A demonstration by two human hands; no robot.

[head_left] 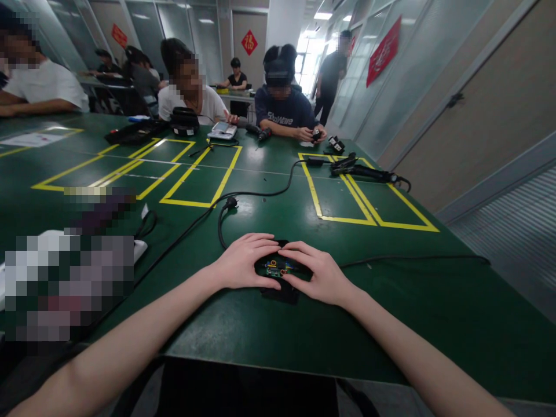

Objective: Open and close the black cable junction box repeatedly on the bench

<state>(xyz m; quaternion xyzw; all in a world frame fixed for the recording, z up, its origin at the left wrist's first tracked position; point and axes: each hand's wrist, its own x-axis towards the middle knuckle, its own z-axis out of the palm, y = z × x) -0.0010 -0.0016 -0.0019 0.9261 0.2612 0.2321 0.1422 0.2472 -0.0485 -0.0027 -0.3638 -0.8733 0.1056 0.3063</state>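
A black electronic device (281, 294) lies low over the green tabletop in front of me. Its casing is open at the middle, and a small circuit board (273, 271) with coloured wires shows inside. My left hand (245, 262) curls around the device's left side, thumb at the near edge and fingers over the far edge. From the other side my right hand (320, 273) grips it the same way, fingertips almost meeting the left ones. Both hands cover much of the casing, so its full shape is hidden. A black cord with a plug (231, 202) comes out near my left hand.
A long black cable (182, 231) crosses the green table (391, 313), which carries yellow tape rectangles. Black tool-like gear (360, 169) lies at right. A drill (263, 134) and a white device (223, 131) are at the far side. Co-workers (284, 107) sit opposite. Blurred items occupy the left.
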